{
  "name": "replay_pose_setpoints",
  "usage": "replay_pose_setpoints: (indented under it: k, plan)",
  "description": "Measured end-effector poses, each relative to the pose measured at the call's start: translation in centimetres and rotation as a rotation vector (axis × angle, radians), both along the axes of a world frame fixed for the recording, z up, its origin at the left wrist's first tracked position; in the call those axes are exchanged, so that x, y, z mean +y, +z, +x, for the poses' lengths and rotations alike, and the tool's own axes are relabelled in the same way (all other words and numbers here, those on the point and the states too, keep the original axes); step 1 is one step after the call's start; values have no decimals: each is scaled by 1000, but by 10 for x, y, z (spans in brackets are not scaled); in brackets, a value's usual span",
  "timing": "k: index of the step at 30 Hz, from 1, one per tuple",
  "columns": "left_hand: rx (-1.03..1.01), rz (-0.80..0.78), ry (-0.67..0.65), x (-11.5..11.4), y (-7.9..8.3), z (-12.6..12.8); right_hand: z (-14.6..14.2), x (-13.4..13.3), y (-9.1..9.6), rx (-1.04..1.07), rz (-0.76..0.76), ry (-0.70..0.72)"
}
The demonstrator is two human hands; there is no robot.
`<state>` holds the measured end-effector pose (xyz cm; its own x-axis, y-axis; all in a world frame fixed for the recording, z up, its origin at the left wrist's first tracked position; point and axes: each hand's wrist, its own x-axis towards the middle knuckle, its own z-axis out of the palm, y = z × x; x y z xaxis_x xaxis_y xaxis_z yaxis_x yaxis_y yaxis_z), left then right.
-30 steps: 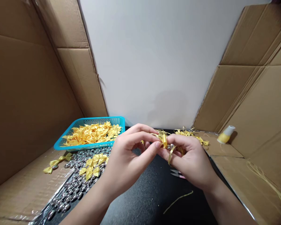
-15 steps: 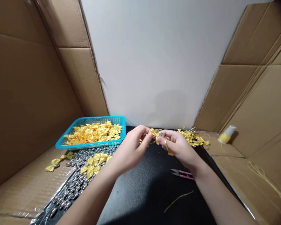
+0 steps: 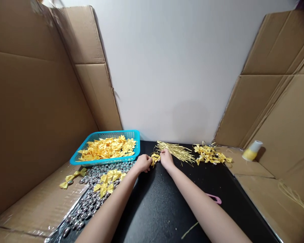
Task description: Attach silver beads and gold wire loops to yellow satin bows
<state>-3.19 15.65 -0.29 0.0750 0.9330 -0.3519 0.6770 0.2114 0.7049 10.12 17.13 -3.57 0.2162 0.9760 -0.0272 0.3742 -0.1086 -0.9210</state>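
Observation:
Beyond the scattered beads, a yellow ribbon bow (image 3: 155, 158) is low over the black tabletop, between my two hands. My left hand (image 3: 143, 163) curls at its left side, fingertips closed on the bow's edge. From the right, my right hand (image 3: 166, 159) pinches at the bow's other side; its fingertips are partly hidden. A small shiny bead seems to sit on the bow near the right fingers. Just behind my right hand lies a bundle of gold cords (image 3: 177, 151).
A blue basket (image 3: 105, 163) full of yellow bows stands at the left, with silver beads (image 3: 91, 199) and loose bows (image 3: 103, 187) before it. Finished-looking beaded bows (image 3: 210, 154) lie at the right. Pink snips (image 3: 215, 198) are partly under my right forearm. A thread cone (image 3: 252, 151) stands far right.
Both hands have moved farther away and down toward the tabletop with the bow, drawing slightly left. The bundle of gold cords now shows more fully, and my right forearm covers part of the snips.

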Motion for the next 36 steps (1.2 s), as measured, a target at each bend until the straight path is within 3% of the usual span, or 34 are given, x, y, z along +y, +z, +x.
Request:
replay_pose_setpoints:
  k: [6,12,18,24,30,36]
  plan:
    - [-118,320,177,12,-18,-2,-44,38,-8,-150,181,-18]
    - [-171,541,137,12,-23,-6,-52,55,-5,-239,365,42]
    - [-218,700,67,1,-25,4,-30,18,-7,-421,480,-9]
    - [-30,734,33,-15,-33,24,20,-25,-7,-716,385,-45]
    - [155,774,0,-25,-39,30,45,-14,5,-959,324,12]
    - [254,899,-102,-24,-39,26,58,-4,20,-1021,383,40]
